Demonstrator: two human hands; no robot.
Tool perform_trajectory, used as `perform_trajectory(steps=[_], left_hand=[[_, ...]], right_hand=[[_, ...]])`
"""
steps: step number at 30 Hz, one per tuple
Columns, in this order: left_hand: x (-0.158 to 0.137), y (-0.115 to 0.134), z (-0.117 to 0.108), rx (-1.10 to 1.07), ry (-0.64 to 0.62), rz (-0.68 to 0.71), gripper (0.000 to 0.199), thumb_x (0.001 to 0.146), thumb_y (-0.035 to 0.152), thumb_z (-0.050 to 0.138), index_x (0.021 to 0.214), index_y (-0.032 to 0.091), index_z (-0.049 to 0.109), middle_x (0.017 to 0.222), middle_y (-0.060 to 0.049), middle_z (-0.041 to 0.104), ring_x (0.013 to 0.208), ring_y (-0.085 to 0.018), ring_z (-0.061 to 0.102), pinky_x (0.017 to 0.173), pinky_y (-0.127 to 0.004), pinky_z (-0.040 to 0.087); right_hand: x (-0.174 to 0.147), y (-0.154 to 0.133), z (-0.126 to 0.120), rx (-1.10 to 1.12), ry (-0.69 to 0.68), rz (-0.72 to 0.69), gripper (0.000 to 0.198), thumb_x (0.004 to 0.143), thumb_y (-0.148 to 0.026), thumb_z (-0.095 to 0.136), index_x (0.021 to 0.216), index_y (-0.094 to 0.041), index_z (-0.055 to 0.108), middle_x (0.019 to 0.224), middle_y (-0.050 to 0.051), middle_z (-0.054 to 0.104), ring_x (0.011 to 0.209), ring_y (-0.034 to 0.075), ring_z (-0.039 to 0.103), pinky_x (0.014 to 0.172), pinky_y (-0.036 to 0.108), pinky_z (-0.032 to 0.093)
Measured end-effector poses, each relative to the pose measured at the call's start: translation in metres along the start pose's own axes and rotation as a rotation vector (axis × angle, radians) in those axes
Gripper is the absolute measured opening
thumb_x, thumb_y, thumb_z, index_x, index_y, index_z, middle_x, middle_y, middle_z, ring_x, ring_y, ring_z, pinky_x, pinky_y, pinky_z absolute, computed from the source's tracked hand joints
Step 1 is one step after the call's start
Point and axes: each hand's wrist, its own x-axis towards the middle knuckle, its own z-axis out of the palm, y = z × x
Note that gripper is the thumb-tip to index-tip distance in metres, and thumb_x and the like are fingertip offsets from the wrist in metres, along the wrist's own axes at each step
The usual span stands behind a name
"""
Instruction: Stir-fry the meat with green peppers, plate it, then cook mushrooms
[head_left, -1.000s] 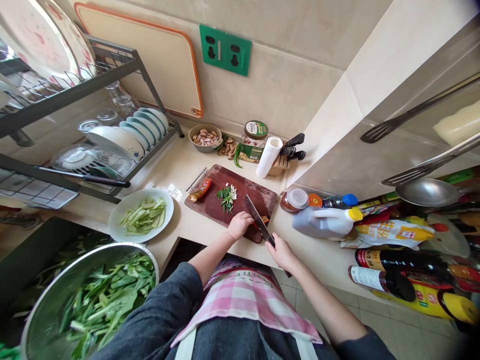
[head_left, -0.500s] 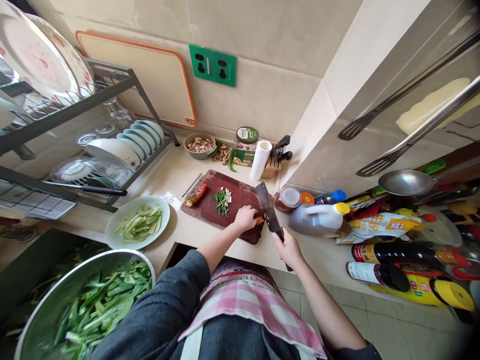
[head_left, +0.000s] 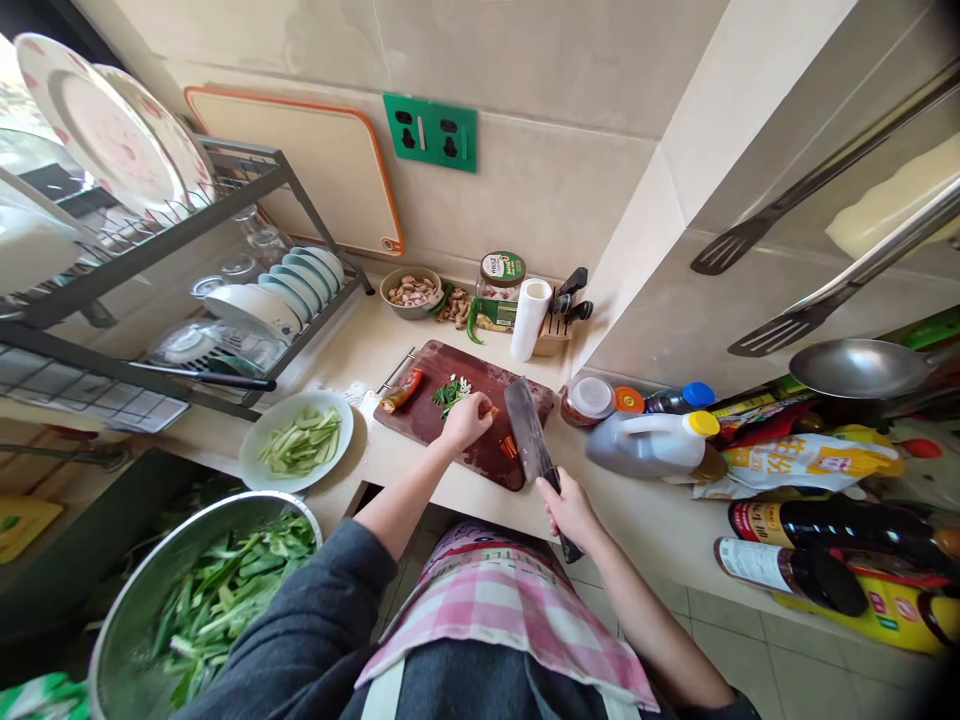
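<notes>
My right hand (head_left: 568, 503) grips the black handle of a cleaver (head_left: 529, 430); its broad blade is held over the right part of a dark red-brown cutting board (head_left: 435, 425). My left hand (head_left: 466, 424) is closed in a pinch above the middle of the board, with a small orange-red bit, apparently a piece of red pepper (head_left: 492, 410), at its fingertips. Just beyond that hand lie chopped green and white scallions (head_left: 450, 393). Between hand and blade are a few cut red pepper strips (head_left: 509, 447). A larger red pepper (head_left: 403, 390) rests at the board's left end.
Sliced pale green vegetable fills a white plate (head_left: 346, 455) on the left. A metal bowl of leafy greens (head_left: 101, 640) sits by the sink. Behind the board stand a garlic bowl (head_left: 412, 308), a paper roll (head_left: 531, 320) and a knife block (head_left: 553, 343). Bottles, including a jug (head_left: 645, 443), crowd the right.
My left hand has moved left, away from the cleaver, toward the scallions, and the cut red strips now show on the board. The cleaver has shifted slightly left and down. The view has shifted slightly.
</notes>
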Motion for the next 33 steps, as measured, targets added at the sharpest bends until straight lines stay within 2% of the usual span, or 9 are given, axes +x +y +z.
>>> perform_trajectory(steps=[2,5,9,12,17,20,23,28,33], left_hand=[[-0.01,-0.007,0.004,-0.015,0.083,-0.009,0.022,0.082,0.017,0.05,0.101,0.018,0.06,0.086,-0.005,0.065,0.077,-0.015,0.061,0.072,-0.027,0.049],[-0.025,-0.003,0.025,-0.038,0.153,0.044,0.024,0.086,0.015,0.046,0.105,0.019,0.059,0.094,-0.006,0.062,0.085,-0.016,0.06,0.079,-0.029,0.049],[-0.051,0.006,0.052,-0.073,0.115,0.223,0.019,0.089,0.02,0.047,0.103,0.022,0.06,0.098,-0.005,0.062,0.095,-0.017,0.056,0.088,-0.032,0.047],[-0.064,0.005,0.057,-0.085,0.061,0.312,0.018,0.088,0.028,0.052,0.102,0.022,0.062,0.1,-0.005,0.063,0.095,-0.017,0.056,0.088,-0.031,0.047],[-0.05,0.0,0.056,-0.062,0.048,0.287,0.029,0.093,0.03,0.039,0.096,0.022,0.067,0.093,-0.006,0.062,0.087,-0.016,0.055,0.083,-0.03,0.046],[-0.038,-0.001,0.059,-0.067,0.023,0.287,0.027,0.092,0.03,0.044,0.086,0.022,0.07,0.086,-0.003,0.061,0.081,-0.015,0.054,0.08,-0.027,0.045],[-0.038,-0.004,0.062,-0.082,0.02,0.27,0.026,0.091,0.027,0.045,0.086,0.022,0.071,0.088,-0.002,0.061,0.082,-0.014,0.054,0.079,-0.025,0.044],[-0.041,-0.006,0.064,-0.107,0.022,0.261,0.028,0.091,0.025,0.044,0.086,0.022,0.071,0.089,-0.002,0.061,0.084,-0.014,0.054,0.075,-0.023,0.044],[-0.036,-0.01,0.063,-0.11,0.007,0.283,0.024,0.089,0.024,0.048,0.082,0.022,0.071,0.084,-0.003,0.062,0.081,-0.016,0.053,0.077,-0.026,0.044]], right_hand=[[0.003,0.003,0.007,-0.056,-0.062,0.019,0.022,0.085,-0.045,0.043,0.084,-0.023,0.04,0.049,-0.011,0.04,0.032,0.006,0.04,0.032,0.017,0.037],[0.011,0.004,0.009,-0.171,-0.052,-0.003,0.019,0.086,-0.041,0.044,0.085,-0.022,0.041,0.048,-0.011,0.04,0.032,0.007,0.04,0.031,0.017,0.036],[0.02,-0.002,-0.004,-0.237,-0.035,-0.035,0.017,0.086,-0.039,0.047,0.082,-0.022,0.042,0.051,-0.01,0.04,0.032,0.006,0.039,0.03,0.017,0.033],[0.019,-0.011,-0.013,-0.289,-0.04,-0.047,0.016,0.086,-0.038,0.047,0.084,-0.022,0.043,0.053,-0.008,0.043,0.032,0.007,0.041,0.031,0.017,0.031],[0.011,-0.025,-0.019,-0.392,-0.073,-0.086,0.013,0.089,-0.036,0.042,0.088,-0.023,0.045,0.056,-0.006,0.049,0.036,0.009,0.044,0.036,0.019,0.03],[0.009,-0.025,-0.012,-0.503,-0.029,-0.141,0.01,0.089,-0.03,0.042,0.087,-0.021,0.046,0.064,-0.001,0.056,0.05,0.012,0.053,0.047,0.021,0.035],[0.01,-0.018,-0.003,-0.569,0.028,-0.146,0.01,0.09,-0.026,0.04,0.09,-0.018,0.047,0.072,0.004,0.06,0.064,0.015,0.058,0.057,0.024,0.038],[0.014,-0.015,0.0,-0.57,0.004,-0.109,0.012,0.09,-0.03,0.041,0.09,-0.02,0.048,0.066,-0.001,0.059,0.053,0.013,0.055,0.053,0.024,0.038],[0.014,-0.014,0.01,-0.583,0.067,-0.114,0.012,0.091,-0.027,0.042,0.093,-0.018,0.049,0.08,0.006,0.064,0.074,0.017,0.061,0.064,0.024,0.04]])
